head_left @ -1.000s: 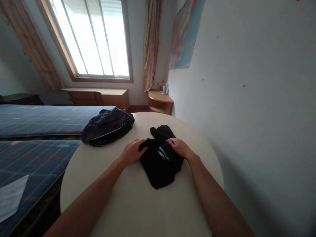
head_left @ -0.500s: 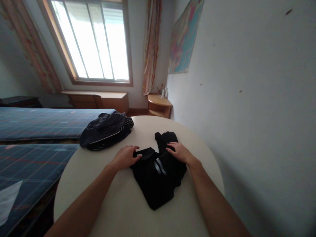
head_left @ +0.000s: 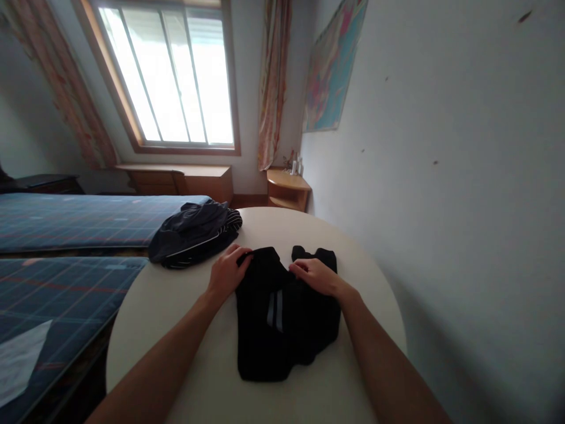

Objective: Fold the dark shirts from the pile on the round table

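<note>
A black garment (head_left: 304, 321) with two short grey stripes lies spread on the round table; I cannot tell which kind of clothing it is. At its upper left corner, my left hand (head_left: 229, 270) is closed, thumb and fingers pinching the cloth edge. My right hand (head_left: 318, 275) rests on the upper right part, its fingers closed on the fabric beside the notch in the top edge. Part of the cloth is hidden under the right hand. Farther back on the left, a heap of dark clothing (head_left: 194, 232) with white piping and stripes sits apart from both hands.
The cream round table (head_left: 207, 377) carries both clothes. Blue plaid mattresses (head_left: 79, 294) stand to its left, with a white paper (head_left: 22, 362) on the nearer one. A white wall (head_left: 463, 235) rises on the right. A corner shelf (head_left: 289, 182) stands behind.
Both hands have closed on the black garment. It has turned, its lower end swinging left and its left part lying flatter. The right hand has moved slightly lower.
</note>
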Demonstrator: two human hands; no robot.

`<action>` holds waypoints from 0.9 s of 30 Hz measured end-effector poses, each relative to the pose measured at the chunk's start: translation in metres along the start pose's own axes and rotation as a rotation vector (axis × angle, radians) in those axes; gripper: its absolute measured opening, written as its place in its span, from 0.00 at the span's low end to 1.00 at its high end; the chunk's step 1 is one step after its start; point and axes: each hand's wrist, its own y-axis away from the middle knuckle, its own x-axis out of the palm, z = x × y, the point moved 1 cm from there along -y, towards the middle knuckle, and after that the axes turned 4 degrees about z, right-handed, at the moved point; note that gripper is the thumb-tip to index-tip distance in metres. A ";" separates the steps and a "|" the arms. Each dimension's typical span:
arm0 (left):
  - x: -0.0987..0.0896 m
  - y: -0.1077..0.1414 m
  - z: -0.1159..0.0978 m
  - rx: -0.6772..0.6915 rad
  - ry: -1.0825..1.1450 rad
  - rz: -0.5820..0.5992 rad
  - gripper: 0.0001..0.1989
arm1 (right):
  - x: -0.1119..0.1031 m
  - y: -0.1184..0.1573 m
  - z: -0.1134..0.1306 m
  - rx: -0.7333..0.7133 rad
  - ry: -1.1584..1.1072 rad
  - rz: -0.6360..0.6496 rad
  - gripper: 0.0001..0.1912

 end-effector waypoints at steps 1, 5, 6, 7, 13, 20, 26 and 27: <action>-0.001 0.000 -0.002 0.009 0.007 -0.018 0.11 | 0.003 -0.001 0.002 -0.044 -0.040 0.002 0.28; -0.001 0.002 -0.006 0.034 0.007 -0.039 0.12 | 0.012 -0.005 0.004 -0.111 -0.105 0.049 0.21; -0.001 0.002 -0.006 0.024 0.004 -0.037 0.12 | 0.011 -0.007 0.003 -0.112 -0.131 0.017 0.21; -0.001 0.002 -0.006 0.003 0.002 -0.032 0.13 | 0.010 -0.008 0.001 -0.108 -0.162 -0.043 0.20; 0.012 0.001 0.008 -0.207 0.098 0.231 0.21 | -0.008 -0.011 -0.019 0.008 -0.404 -0.512 0.17; 0.039 0.005 0.017 -0.063 0.582 0.362 0.27 | -0.012 -0.021 -0.049 0.030 -0.522 -0.579 0.16; 0.042 -0.003 0.021 -0.068 0.768 0.161 0.14 | -0.020 -0.012 -0.059 0.068 -0.514 -0.561 0.18; 0.041 -0.004 0.021 -0.071 0.773 0.117 0.14 | -0.022 -0.010 -0.059 0.076 -0.517 -0.548 0.19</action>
